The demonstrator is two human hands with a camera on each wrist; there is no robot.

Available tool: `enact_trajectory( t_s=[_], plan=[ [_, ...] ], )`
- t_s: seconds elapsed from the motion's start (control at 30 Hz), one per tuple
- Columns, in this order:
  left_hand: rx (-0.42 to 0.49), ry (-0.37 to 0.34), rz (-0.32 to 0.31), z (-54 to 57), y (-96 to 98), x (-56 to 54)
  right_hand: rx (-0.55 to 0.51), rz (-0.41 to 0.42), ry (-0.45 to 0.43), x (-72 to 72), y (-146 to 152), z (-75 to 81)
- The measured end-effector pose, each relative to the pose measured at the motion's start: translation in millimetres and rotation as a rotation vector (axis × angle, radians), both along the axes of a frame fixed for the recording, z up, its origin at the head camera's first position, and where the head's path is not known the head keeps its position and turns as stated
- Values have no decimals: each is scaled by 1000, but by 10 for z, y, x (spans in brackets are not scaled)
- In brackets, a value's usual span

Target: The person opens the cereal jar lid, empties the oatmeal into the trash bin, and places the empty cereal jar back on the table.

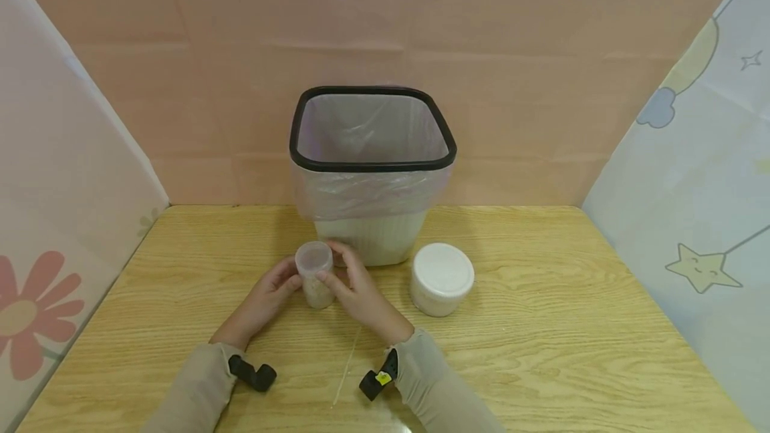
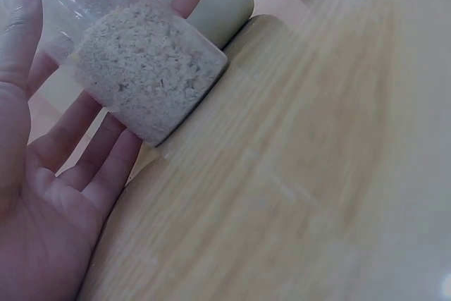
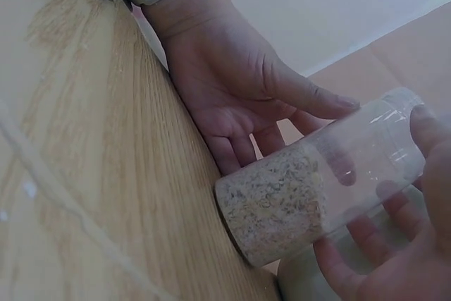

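A clear plastic jar, partly filled with pale, flaky grain-like bits, stands upright on the wooden table. Its upper part is see-through; whether a lid covers it I cannot tell. My left hand holds it from the left, thumb near the top and fingers reaching behind. From the right, my right hand grips the same jar with thumb in front and fingers round the back. The left wrist view shows the filling up close, reaching a bit over halfway. In the right wrist view both hands touch the jar's sides.
Just behind the jar stands a white bin with a black rim and a thin pinkish liner bag. A round white lidded tub is to the right of my right hand. One thin pale strand lies on the table between my forearms.
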State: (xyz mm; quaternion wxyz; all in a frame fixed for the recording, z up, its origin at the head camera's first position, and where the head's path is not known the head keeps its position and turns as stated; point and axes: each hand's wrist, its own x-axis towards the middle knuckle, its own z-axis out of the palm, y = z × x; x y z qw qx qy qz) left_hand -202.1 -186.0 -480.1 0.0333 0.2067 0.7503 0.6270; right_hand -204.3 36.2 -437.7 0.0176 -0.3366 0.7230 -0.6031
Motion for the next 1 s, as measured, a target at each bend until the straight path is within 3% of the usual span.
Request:
enact_trajectory(
  t_s=[0.6,0.77,1.0],
  plan=[
    [-7,44,10,-25,9,-12,-37,-19,-17,4,28,-31],
    [-10,29,9,-14,3,-8,-15,-47,-26,19,13,-12],
    [-4,5,-6,-6,-5,-12,-10,-25,-8,2,3,-21]
  ],
)
